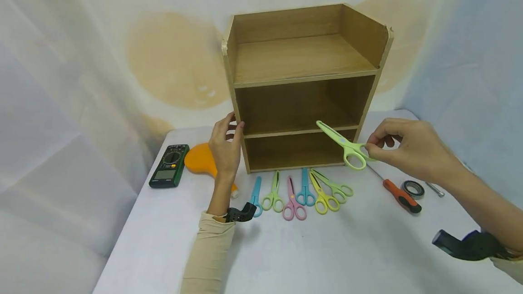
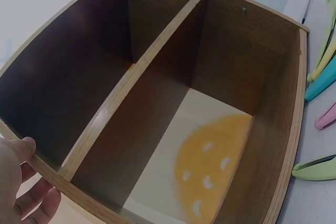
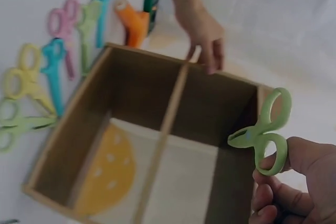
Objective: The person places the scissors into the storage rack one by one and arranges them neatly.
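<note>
A pair of light-green scissors [image 1: 337, 138] is pinched by one handle loop between the thumb and fingers of my right hand [image 1: 412, 146]. Its blades point up and left, in front of the right part of a wooden shelf [image 1: 286, 80]. My left hand [image 1: 226, 146] grips the shelf's left side panel, with the thumb [image 2: 26, 148] at the front edge and the fingers on the outer side. Along the shelf's front foot lie several more scissors: blue scissors [image 1: 256, 194], green scissors [image 1: 275, 194], pink scissors [image 1: 291, 198] and yellow scissors [image 1: 320, 192] among them.
Left of the shelf are a multimeter [image 1: 169, 166] and an orange object [image 1: 200, 160], partly behind my left forearm. To the right lie a red-and-black screwdriver [image 1: 398, 194], a roll of black tape [image 1: 413, 188] and a small metal piece [image 1: 435, 189]. Fabric walls surround the white table [image 1: 286, 257].
</note>
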Motion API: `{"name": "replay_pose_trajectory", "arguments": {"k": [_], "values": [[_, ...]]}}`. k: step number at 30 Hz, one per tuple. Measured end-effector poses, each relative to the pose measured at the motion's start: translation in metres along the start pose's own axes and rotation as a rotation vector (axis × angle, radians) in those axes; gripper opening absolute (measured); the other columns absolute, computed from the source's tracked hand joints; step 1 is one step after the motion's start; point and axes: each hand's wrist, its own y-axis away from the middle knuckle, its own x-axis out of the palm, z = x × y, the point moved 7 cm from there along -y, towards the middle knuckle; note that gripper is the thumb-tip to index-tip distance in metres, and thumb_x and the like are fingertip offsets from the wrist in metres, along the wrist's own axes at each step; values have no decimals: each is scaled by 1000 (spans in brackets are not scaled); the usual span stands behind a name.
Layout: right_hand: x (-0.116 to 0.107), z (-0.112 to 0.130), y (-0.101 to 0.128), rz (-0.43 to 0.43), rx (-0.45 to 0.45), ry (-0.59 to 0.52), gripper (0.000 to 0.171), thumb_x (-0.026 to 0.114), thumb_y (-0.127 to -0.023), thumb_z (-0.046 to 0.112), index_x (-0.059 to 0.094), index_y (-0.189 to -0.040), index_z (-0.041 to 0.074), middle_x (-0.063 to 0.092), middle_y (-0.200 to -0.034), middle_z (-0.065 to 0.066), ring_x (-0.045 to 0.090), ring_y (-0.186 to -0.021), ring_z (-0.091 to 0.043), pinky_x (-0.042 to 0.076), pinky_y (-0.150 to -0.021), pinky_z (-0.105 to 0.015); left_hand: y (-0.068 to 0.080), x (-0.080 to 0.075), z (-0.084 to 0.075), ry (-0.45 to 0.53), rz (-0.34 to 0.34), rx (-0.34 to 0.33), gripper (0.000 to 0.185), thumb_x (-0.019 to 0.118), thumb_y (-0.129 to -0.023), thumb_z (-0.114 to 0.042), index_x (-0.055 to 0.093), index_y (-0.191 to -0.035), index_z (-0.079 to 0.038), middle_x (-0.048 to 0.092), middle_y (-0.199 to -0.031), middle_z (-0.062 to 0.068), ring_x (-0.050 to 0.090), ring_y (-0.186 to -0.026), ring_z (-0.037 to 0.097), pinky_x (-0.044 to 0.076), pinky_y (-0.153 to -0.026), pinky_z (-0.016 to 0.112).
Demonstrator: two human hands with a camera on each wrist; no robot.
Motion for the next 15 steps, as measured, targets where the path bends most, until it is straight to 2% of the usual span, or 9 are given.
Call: {"name": "replay_pose_trajectory", "arguments": {"k": [7,15], "values": [[-14,29,-37,-40,-36,-42,14,78,-77,4,73,-78,17,59,-72,8,48,-70,-12,34,-58,-18,5,4,3,6,1,2,36,72,-94,-18,69,-128,-6,68,-113,9,70,-88,22,60,-70,35],[-15,54,-98,-72,28,-121,2,73,-79,8,74,-79,5,64,-71,-4,52,-62,-18,39,-54,-19,2,6,4,15,-14,3,36,72,-94,-17,69,-128,-6,68,-113,8,69,-89,22,59,-69,42]]}}
